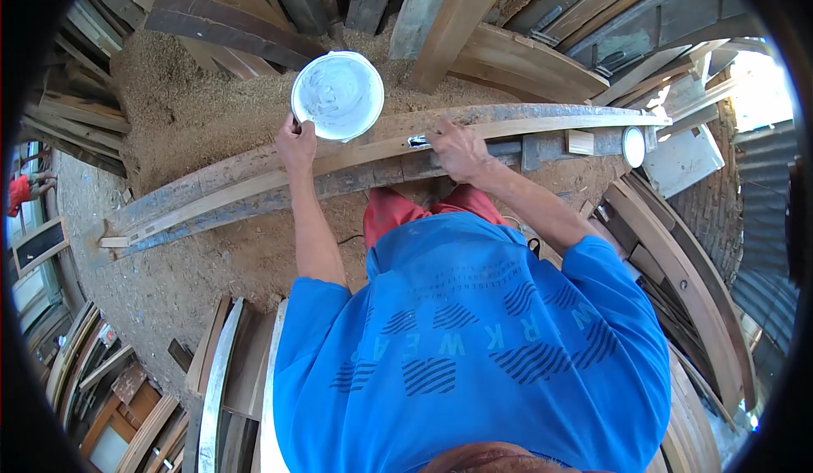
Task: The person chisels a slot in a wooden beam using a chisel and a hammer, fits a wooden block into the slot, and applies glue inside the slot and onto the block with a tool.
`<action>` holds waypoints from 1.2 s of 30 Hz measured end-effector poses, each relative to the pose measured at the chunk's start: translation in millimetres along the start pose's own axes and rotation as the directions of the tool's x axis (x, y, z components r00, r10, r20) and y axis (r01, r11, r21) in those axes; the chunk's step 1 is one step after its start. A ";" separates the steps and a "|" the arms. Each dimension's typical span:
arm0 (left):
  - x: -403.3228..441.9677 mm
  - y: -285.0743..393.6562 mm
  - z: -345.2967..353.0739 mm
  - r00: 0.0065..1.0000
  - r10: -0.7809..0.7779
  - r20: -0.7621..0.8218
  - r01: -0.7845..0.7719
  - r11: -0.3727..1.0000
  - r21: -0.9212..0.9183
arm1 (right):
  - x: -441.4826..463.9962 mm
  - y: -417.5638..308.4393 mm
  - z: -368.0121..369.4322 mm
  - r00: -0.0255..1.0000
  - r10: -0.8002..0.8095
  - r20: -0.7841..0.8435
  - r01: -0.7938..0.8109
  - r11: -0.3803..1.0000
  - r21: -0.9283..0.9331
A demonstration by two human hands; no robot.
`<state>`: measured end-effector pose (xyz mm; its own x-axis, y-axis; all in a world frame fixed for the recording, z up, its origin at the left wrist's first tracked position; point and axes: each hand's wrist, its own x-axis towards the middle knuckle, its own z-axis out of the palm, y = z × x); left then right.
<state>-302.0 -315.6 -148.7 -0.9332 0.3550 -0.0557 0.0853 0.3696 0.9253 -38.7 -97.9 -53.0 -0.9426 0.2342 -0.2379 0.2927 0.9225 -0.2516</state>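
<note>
My left hand [297, 140] grips the rim of a round white bucket [337, 96], whose inside is coated with white material. Beside it, my right hand [458, 149] is closed over a long pale wooden beam [364, 155], holding a small tool [417, 142] with a whitish tip against or just above the wood. The tool's handle is hidden by my fingers. The beam lies lengthwise on a dark, worn bench [246, 168].
Sawdust [186, 109] covers the ground beyond the bench. Wooden boards [457, 24] lean at the top. A small wood block [580, 142] and a white round container [633, 147] sit on the right. Another person's arm and red clothing [20, 192] show at far left.
</note>
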 end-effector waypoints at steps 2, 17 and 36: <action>2.8 -1.9 0.6 1.000 -0.023 0.001 0.023 0.999 -0.036 | 4.7 3.6 2.9 0.999 -0.019 -0.050 0.021 0.999 0.041; 1.5 -12.3 0.5 0.999 -0.026 0.025 0.030 0.985 -0.168 | 3.5 8.7 -19.8 0.995 0.075 0.060 -0.078 0.995 0.060; 4.8 -14.7 0.7 0.994 -0.078 0.074 0.096 0.955 -0.280 | 29.8 6.7 2.2 0.981 0.027 0.191 -0.041 0.997 0.069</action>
<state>-307.6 -318.8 -162.9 -0.9087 0.3874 -0.1554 -0.1059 0.1461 0.9836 -64.5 -85.4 -63.9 -0.8864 0.1962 -0.4193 0.3415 0.8886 -0.3061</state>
